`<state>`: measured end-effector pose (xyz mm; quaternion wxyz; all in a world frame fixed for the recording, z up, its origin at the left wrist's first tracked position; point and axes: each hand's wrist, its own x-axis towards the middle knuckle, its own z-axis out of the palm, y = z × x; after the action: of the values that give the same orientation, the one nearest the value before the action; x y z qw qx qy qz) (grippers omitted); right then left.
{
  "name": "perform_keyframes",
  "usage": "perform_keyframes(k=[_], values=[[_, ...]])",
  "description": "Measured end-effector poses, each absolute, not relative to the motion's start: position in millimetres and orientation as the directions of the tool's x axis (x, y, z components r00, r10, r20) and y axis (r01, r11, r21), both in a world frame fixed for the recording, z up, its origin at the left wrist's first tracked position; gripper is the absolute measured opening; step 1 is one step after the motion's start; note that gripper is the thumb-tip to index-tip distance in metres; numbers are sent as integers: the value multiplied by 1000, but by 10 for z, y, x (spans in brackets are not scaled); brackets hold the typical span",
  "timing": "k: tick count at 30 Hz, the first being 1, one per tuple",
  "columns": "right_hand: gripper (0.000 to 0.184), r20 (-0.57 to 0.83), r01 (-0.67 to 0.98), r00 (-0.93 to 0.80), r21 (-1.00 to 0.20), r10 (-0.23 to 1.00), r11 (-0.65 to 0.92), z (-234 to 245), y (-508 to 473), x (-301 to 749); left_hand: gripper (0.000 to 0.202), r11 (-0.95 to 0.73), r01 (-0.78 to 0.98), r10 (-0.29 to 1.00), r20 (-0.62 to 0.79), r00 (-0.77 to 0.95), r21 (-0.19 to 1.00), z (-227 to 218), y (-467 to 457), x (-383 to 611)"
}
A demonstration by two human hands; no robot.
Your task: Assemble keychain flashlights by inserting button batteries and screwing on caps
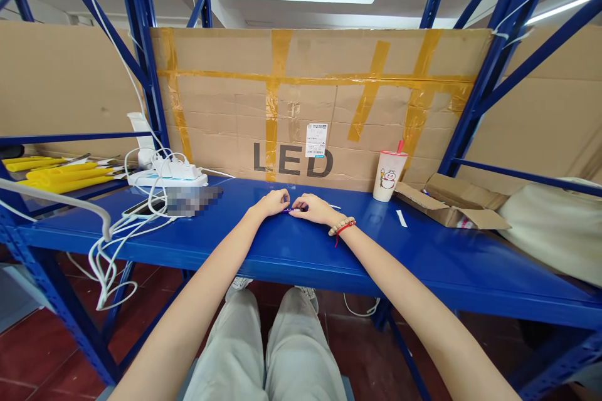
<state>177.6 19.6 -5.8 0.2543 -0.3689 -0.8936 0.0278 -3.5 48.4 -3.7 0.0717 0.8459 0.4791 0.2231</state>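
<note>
Both my hands rest on the blue metal shelf (282, 250), fingertips meeting. My left hand (273, 202) and my right hand (314, 208) are closed in a pinch on a small thin blue-purple object (295, 209) lying between them; I cannot make out what it is. A bead bracelet and a red string (342, 226) circle my right wrist. A small white piece (335, 206) lies just beyond my right hand.
A taped cardboard sheet marked LED (291, 106) backs the shelf. A drink cup with a red straw (388, 175) and an open cardboard box (451, 203) stand to the right. A white power strip with cables (164, 175) and yellow tools (56, 172) lie left.
</note>
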Motion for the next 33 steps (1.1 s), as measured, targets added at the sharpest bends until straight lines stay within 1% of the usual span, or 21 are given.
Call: perform_keyframes(k=[3, 7, 10, 14, 17, 20, 23, 30, 33], values=[[28, 425, 659, -599, -220, 679, 719, -55, 177, 1765, 12, -526, 788, 845, 303, 441, 320, -35, 479, -36], [30, 420, 663, -603, -211, 679, 719, -65, 176, 1749, 12, -510, 794, 853, 311, 418, 332, -33, 470, -32], [31, 423, 632, -607, -255, 672, 731, -65, 169, 1722, 13, -495, 800, 861, 317, 398, 339, -36, 464, -26], [33, 392, 596, -614, -339, 685, 728, -45, 133, 1682, 15, -482, 802, 868, 314, 384, 353, -43, 468, -24], [32, 393, 601, -608, -339, 690, 723, -38, 118, 1671, 17, -495, 801, 861, 314, 400, 337, -47, 487, -28], [29, 429, 603, -603, -306, 672, 736, -52, 129, 1678, 18, -503, 807, 855, 314, 412, 310, -50, 506, -31], [26, 452, 607, -596, -288, 664, 741, -72, 149, 1688, 20, -499, 809, 858, 307, 412, 310, -49, 509, -30], [25, 413, 584, -578, -392, 704, 710, -80, 165, 1693, 23, -481, 807, 870, 298, 393, 342, -27, 463, -27], [23, 387, 613, -574, -381, 721, 692, -85, 167, 1701, 22, -471, 814, 876, 288, 387, 339, -20, 453, -25]])
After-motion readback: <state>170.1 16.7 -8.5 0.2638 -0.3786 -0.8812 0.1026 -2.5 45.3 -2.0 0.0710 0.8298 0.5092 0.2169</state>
